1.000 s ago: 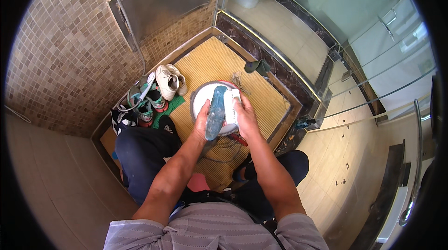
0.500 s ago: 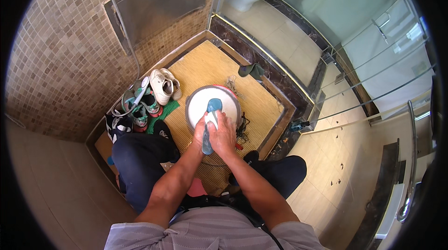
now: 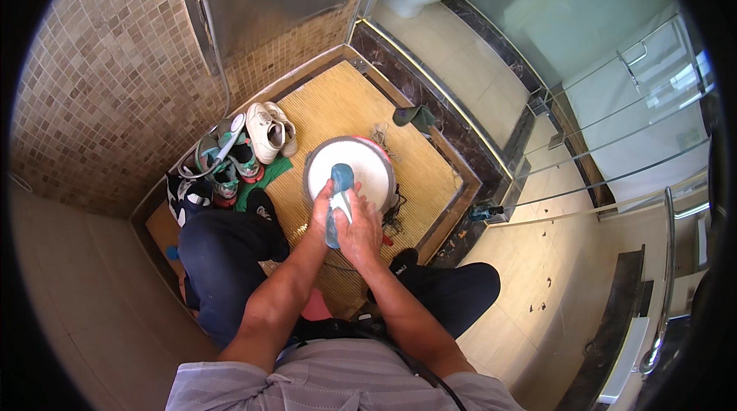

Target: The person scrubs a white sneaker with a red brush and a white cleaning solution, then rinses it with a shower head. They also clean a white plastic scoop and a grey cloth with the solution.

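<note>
Both my hands are above a round basin (image 3: 310, 159) with a grey rim and white, foamy-looking contents. My left hand (image 3: 322, 207) is closed round the side of a long blue insole (image 3: 342, 176), which is tilted with one rounded end over the foam. My right hand (image 3: 361, 225) is closed over the same insole from the other side. Under its fingers shows a narrow white object (image 3: 341, 202), pressed against the insole; whether it is a brush or something else I cannot tell. The fingers partly hide the insole's middle.
Left of the basin stand white sneakers (image 3: 265, 138), colourful shoes (image 3: 244, 159) and a shower head (image 3: 226, 148) on a hose. A dark cap (image 3: 414, 117) and pale laces (image 3: 381, 138) lie beyond, on a ribbed yellow mat (image 3: 338, 96). A glass partition (image 3: 614, 135) rises to the right.
My hands and the insole have shifted slightly left and the white object shows more. The whole view has tilted a little.
</note>
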Demonstrator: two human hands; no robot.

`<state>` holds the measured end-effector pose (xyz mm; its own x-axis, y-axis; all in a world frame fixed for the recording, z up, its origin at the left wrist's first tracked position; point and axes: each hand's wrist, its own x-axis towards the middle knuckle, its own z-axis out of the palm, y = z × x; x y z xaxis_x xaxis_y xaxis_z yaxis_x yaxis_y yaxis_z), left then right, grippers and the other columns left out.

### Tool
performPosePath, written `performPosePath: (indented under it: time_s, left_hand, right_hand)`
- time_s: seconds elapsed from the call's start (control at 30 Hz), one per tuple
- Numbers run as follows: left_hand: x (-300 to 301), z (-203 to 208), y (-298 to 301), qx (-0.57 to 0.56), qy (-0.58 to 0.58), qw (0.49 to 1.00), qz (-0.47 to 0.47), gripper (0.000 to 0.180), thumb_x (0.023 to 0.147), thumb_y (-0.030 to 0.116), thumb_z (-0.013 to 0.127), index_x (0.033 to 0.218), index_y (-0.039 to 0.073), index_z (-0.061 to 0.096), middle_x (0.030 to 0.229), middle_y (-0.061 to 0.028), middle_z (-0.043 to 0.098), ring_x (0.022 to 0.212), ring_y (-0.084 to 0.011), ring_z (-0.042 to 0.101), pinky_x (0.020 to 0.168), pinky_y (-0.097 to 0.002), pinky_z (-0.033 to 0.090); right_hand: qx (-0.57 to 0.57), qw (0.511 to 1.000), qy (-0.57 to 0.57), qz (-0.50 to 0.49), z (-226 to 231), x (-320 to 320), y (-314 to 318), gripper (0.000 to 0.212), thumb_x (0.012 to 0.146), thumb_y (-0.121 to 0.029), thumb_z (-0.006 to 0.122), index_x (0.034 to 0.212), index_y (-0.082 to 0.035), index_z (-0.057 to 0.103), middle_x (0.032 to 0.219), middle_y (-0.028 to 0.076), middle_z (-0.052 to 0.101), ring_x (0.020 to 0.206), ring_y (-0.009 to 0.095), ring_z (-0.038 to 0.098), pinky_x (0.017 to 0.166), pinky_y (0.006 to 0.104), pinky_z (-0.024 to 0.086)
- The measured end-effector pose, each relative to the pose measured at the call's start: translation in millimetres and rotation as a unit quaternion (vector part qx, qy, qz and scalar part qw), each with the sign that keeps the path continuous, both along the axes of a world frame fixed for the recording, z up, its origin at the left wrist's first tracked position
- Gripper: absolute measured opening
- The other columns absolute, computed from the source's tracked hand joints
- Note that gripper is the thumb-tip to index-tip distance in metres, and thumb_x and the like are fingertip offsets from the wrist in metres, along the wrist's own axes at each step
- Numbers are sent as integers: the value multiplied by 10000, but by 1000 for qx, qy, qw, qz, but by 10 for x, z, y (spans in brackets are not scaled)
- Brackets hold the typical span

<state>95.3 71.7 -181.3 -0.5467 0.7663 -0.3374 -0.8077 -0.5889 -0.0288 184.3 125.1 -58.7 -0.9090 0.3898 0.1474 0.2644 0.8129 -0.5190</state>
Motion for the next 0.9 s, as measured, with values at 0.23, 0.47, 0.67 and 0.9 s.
performPosePath:
  time_s: [0.23, 0.47, 0.67, 0.9]
  left_hand:
    - [108, 335, 136, -6, -57, 998, -30, 616, 1063, 546, 403, 1417, 65, 555, 1343, -207, 633, 1216, -397, 588, 1125, -509, 432]
    - [-66, -11, -42, -31, -36, 999, -3, 623, 1064, 569, 361, 1308, 45, 594, 1262, -192, 682, 1117, -412, 626, 1038, -578, 483]
    - [112, -77, 102, -69, 8, 998, -4, 679, 1059, 622, 359, 1371, 58, 571, 1285, -164, 667, 1146, -354, 612, 1041, -481, 494]
    - [73, 165, 55, -170, 57, 984, 21, 884, 984, 787, 349, 1488, 75, 492, 1389, -153, 592, 1222, -303, 582, 1067, -426, 481]
  right_hand:
    - [37, 997, -17, -61, -53, -708, 423, 588, 964, -348, 640, 1475, -83, 520, 1250, 297, 593, 1128, 465, 561, 994, 556, 435]
    - [-32, 998, 1, 59, -73, -44, 101, 583, 945, -341, 620, 1428, -21, 552, 1062, 248, 680, 1045, 446, 584, 935, 530, 447]
    - [-3, 1000, 2, -6, -12, -148, 133, 571, 945, -348, 634, 1438, -71, 555, 1105, 260, 631, 1055, 457, 568, 941, 546, 440]
    - [26, 999, -45, -12, -235, -471, 267, 606, 943, -394, 628, 1464, -96, 549, 1137, 266, 636, 1082, 446, 571, 1002, 521, 440]
